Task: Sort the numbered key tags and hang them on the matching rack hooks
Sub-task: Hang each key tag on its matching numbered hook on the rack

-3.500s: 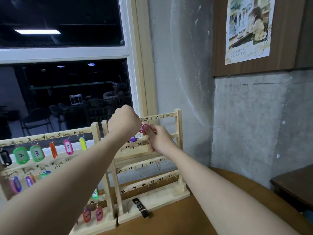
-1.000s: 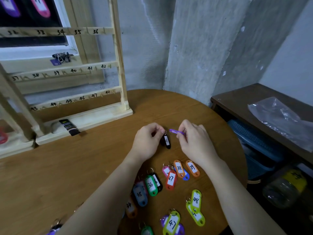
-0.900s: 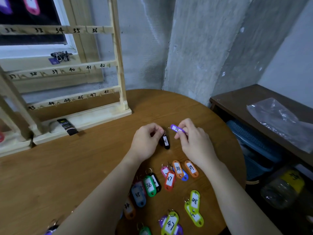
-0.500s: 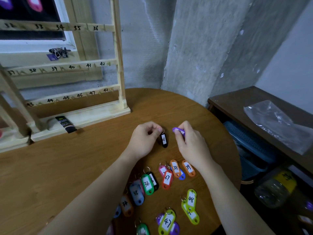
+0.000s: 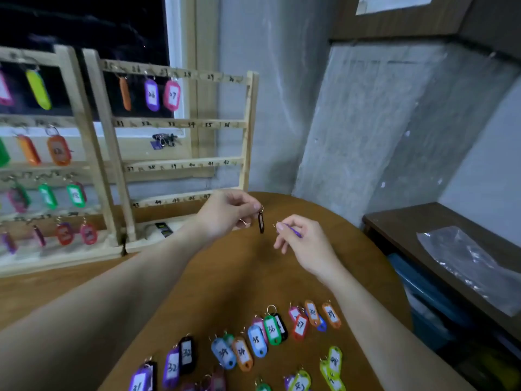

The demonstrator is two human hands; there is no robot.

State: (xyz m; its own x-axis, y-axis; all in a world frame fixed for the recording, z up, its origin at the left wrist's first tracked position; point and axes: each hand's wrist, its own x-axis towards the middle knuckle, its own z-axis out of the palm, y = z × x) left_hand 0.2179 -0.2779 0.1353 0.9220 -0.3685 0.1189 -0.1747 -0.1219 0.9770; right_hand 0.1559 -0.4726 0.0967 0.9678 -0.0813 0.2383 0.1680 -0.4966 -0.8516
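Left hand pinches the ring of a black tag, dangling it above the table's far edge; right hand pinches a purple tag just beside it. Both numbers are unreadable, so either could land on the wrong rack hook, or slip free from such light pinches.

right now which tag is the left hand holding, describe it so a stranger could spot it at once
Start at the round brown wooden table and look above its far edge, in front of the pale wooden rack. There the left hand pinches the metal ring of a slim black key tag. It alone hangs in the air, edge-on; the right hand's purple tag is not dangling, and the rest lie flat.
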